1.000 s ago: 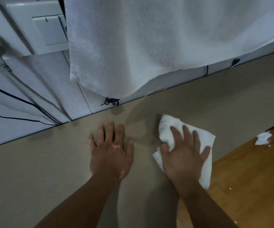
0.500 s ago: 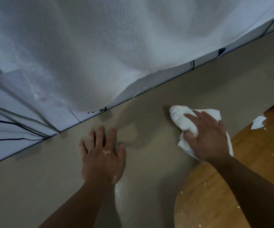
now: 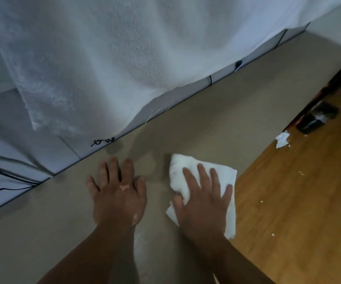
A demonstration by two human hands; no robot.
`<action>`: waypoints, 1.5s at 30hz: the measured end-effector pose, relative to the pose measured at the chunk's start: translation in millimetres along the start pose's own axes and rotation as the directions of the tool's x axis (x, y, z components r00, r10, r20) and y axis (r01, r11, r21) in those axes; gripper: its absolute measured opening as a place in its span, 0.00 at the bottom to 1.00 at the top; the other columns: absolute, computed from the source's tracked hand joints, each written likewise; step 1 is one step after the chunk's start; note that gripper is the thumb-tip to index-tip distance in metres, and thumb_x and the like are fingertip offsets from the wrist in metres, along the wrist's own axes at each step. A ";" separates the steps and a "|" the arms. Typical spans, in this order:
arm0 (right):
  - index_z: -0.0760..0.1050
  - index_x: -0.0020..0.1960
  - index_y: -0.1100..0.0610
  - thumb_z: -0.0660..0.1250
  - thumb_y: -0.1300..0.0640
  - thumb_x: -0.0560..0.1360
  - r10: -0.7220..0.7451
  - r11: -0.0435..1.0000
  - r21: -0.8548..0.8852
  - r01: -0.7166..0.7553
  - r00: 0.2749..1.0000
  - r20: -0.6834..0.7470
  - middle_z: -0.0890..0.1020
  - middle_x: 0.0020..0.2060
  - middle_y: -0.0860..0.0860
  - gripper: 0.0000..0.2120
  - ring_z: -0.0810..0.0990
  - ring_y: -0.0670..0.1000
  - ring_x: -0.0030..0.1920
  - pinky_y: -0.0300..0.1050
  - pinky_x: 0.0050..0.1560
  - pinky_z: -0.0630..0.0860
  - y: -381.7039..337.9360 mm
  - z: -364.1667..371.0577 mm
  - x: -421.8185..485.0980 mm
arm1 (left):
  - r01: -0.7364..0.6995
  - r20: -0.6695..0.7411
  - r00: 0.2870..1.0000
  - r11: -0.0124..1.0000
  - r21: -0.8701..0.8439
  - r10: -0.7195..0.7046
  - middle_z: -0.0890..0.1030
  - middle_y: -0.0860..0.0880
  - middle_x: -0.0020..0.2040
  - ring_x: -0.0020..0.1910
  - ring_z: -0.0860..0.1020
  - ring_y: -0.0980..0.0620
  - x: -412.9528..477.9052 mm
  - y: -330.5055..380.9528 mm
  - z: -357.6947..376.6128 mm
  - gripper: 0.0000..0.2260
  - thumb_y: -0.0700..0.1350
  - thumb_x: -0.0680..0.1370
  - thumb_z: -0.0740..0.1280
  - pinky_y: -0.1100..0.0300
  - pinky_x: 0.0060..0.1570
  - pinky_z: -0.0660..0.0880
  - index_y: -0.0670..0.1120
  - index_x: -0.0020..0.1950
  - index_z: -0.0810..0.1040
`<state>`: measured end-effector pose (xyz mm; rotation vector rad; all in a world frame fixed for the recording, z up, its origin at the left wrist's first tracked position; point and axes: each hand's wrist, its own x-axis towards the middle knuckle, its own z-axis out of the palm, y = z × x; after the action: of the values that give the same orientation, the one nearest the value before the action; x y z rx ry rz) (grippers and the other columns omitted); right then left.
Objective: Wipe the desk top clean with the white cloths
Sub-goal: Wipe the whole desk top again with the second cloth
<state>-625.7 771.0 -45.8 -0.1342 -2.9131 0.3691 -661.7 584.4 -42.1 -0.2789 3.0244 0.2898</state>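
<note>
The beige desk top [image 3: 237,111] runs diagonally across the view. My right hand [image 3: 202,201] presses flat on a folded white cloth [image 3: 225,177] near the desk's right edge, thumb tucked under a fold. My left hand [image 3: 117,193] lies flat on the bare desk beside it, fingers spread, holding nothing. A large white towel [image 3: 124,54] hangs in front of the wall above the desk's far edge.
A wooden floor [image 3: 298,201] lies to the right of the desk, with a crumpled white scrap [image 3: 282,139] and small white crumbs on it. A dark object [image 3: 317,117] sits at the floor's far side. Black cords [image 3: 102,142] run along the wall.
My right hand has slid the cloth back toward me and to the left, closer to my left hand. My left hand has stayed flat in place. The view has shifted.
</note>
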 end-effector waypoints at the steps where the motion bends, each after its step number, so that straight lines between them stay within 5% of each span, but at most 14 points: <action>1: 0.72 0.75 0.44 0.57 0.37 0.76 -0.047 0.999 0.006 0.047 0.999 0.022 0.71 0.77 0.52 0.30 0.67 0.60 0.78 0.76 0.72 0.61 -4.8 -0.7 -13.2 | -0.008 0.006 1.000 1.000 0.003 0.008 0.55 0.45 0.83 0.82 0.51 0.40 1.1 -0.4 0.3 0.26 0.61 0.84 0.48 0.32 0.77 0.50 0.55 0.81 0.54; 9: 0.70 0.74 0.38 0.65 0.39 0.74 -0.361 0.930 0.134 0.343 0.920 0.151 0.69 0.78 0.43 0.28 0.64 0.51 0.79 0.65 0.77 0.59 58.9 -6.1 40.3 | -0.049 0.043 0.998 0.998 0.026 0.048 0.57 0.46 0.83 0.82 0.51 0.42 8.8 0.1 -0.9 0.27 0.61 0.82 0.46 0.32 0.77 0.51 0.57 0.81 0.56; 17: 0.69 0.75 0.38 0.60 0.39 0.76 -0.372 0.928 0.103 0.357 0.899 0.232 0.70 0.77 0.43 0.26 0.66 0.51 0.78 0.63 0.76 0.62 122.3 -12.6 140.3 | 0.080 0.064 0.995 0.994 -0.068 -0.076 0.54 0.47 0.82 0.82 0.49 0.41 23.1 34.4 0.7 0.29 0.65 0.79 0.41 0.31 0.77 0.48 0.59 0.80 0.54; 23: 0.69 0.75 0.39 0.57 0.40 0.78 -0.448 0.894 0.130 0.429 0.852 0.271 0.72 0.75 0.43 0.26 0.68 0.51 0.75 0.63 0.71 0.67 173.4 -13.1 227.6 | 0.180 0.041 0.983 0.980 -0.086 -0.177 0.57 0.47 0.81 0.82 0.49 0.42 47.9 84.9 5.8 0.26 0.62 0.83 0.48 0.33 0.78 0.48 0.56 0.80 0.56; 28: 0.71 0.70 0.40 0.52 0.38 0.76 -0.144 0.987 0.090 0.132 0.980 0.138 0.76 0.68 0.45 0.25 0.72 0.54 0.71 0.67 0.69 0.68 164.2 -4.3 270.5 | 0.255 0.064 0.965 0.967 0.004 -0.255 0.45 0.48 0.85 0.84 0.40 0.45 57.6 99.5 7.3 0.30 0.66 0.82 0.41 0.37 0.80 0.41 0.58 0.83 0.44; 31: 0.67 0.72 0.40 0.54 0.37 0.77 0.095 0.989 0.104 -0.109 0.986 0.136 0.71 0.74 0.48 0.25 0.65 0.57 0.77 0.75 0.72 0.59 137.0 -2.1 255.0 | 0.269 0.056 0.961 0.963 0.028 -0.270 0.44 0.49 0.85 0.84 0.39 0.45 56.2 100.5 7.4 0.33 0.69 0.79 0.37 0.38 0.80 0.41 0.59 0.83 0.43; 33: 0.64 0.76 0.40 0.57 0.38 0.79 0.130 0.985 0.094 -0.148 0.976 0.176 0.66 0.78 0.49 0.26 0.58 0.59 0.80 0.77 0.73 0.55 116.1 -2.5 230.4 | 0.269 0.052 0.961 0.963 0.031 -0.270 0.45 0.50 0.85 0.84 0.40 0.45 56.8 101.4 7.6 0.36 0.70 0.76 0.35 0.38 0.80 0.42 0.60 0.83 0.44; 36: 0.65 0.78 0.39 0.58 0.38 0.77 -0.098 0.994 0.070 0.084 0.970 0.221 0.66 0.79 0.52 0.29 0.61 0.62 0.80 0.78 0.72 0.56 77.6 -4.5 169.6 | 0.279 0.051 0.958 0.960 0.040 -0.281 0.44 0.51 0.85 0.84 0.39 0.47 57.7 101.3 8.0 0.37 0.70 0.74 0.32 0.39 0.80 0.41 0.60 0.83 0.43; 40: 0.68 0.75 0.36 0.56 0.38 0.72 -0.403 0.915 0.123 0.384 0.862 0.308 0.72 0.76 0.55 0.31 0.67 0.66 0.77 0.82 0.67 0.60 45.8 0.3 144.3 | 0.290 0.054 0.955 0.956 0.031 -0.292 0.40 0.52 0.85 0.83 0.37 0.48 57.1 101.2 7.1 0.38 0.68 0.72 0.28 0.40 0.80 0.40 0.61 0.83 0.39; 45: 0.57 0.78 0.32 0.56 0.38 0.78 -0.539 0.839 0.187 0.511 0.734 0.413 0.56 0.82 0.46 0.29 0.49 0.57 0.82 0.77 0.75 0.44 29.7 10.1 217.3 | 0.300 0.026 0.954 0.954 0.013 -0.300 0.45 0.52 0.85 0.84 0.40 0.48 57.2 101.1 8.5 0.37 0.67 0.74 0.30 0.40 0.81 0.42 0.60 0.83 0.44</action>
<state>-837.9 822.3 -22.2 0.8983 -3.1847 0.4295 -736.2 673.8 -38.4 -0.7176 2.8972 0.2522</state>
